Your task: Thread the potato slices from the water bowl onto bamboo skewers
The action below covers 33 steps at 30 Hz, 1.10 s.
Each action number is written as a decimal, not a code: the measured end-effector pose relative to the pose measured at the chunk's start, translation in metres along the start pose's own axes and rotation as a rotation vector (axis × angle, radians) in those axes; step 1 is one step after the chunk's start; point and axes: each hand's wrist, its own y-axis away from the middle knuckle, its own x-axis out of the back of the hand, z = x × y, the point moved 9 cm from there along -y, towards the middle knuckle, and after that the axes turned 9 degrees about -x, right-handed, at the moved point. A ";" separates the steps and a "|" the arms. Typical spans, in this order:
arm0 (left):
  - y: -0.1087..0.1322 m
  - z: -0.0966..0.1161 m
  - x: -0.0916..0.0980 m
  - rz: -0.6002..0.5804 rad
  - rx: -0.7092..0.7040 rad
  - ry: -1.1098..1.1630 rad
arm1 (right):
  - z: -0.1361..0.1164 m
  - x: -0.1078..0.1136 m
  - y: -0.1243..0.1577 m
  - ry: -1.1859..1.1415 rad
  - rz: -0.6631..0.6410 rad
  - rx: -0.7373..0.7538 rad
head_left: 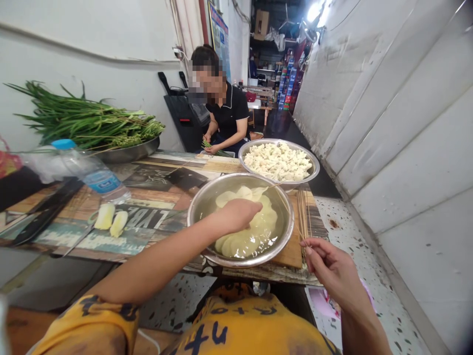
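Observation:
My left hand reaches into a steel bowl of pale potato slices in water, fingers curled down onto the slices. My right hand hovers to the right of the bowl, below the table edge, pinching the end of a thin bamboo skewer that slants up over the bowl. A bundle of bare skewers lies on a wooden board beside the bowl.
A second steel bowl holds cauliflower pieces behind the first. Two peeled potato halves, a water bottle and a tray of green chives sit at left. A person in black works at the far end.

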 end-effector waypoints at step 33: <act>0.010 -0.036 0.045 0.615 0.245 1.131 | -0.019 -0.029 0.009 0.043 -0.074 0.093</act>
